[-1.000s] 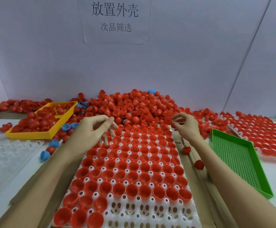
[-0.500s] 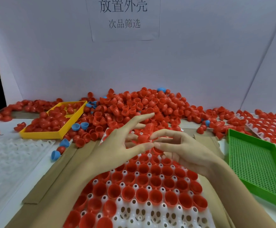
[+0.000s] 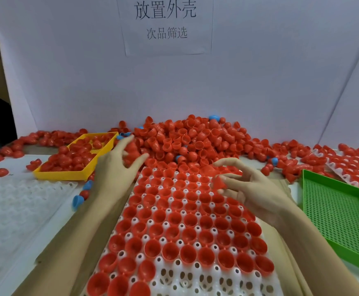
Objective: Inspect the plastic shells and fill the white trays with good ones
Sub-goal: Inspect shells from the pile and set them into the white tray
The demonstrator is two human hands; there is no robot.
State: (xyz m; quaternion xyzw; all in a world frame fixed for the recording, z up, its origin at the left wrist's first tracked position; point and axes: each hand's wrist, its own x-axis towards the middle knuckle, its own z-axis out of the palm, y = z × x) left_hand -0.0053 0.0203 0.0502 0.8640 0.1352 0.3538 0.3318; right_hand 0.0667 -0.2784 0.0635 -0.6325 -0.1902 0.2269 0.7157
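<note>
Now the right hand (image 3: 257, 193) pinches a red shell (image 3: 219, 183) just above the white tray (image 3: 195, 289), whose empty pockets lie nearest the person, while the left hand (image 3: 118, 169), fingers spread and holding nothing, reaches toward the shell pile (image 3: 191, 137).

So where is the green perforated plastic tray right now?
The green perforated plastic tray lies at the right edge of the head view, right of the right hand.

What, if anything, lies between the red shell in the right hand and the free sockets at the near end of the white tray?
Nothing visible does. The right hand pinches a red shell above the filled far rows of the white tray. The free sockets lie uncovered at the near edge, and the left hand reaches toward the pile, well clear.
</note>
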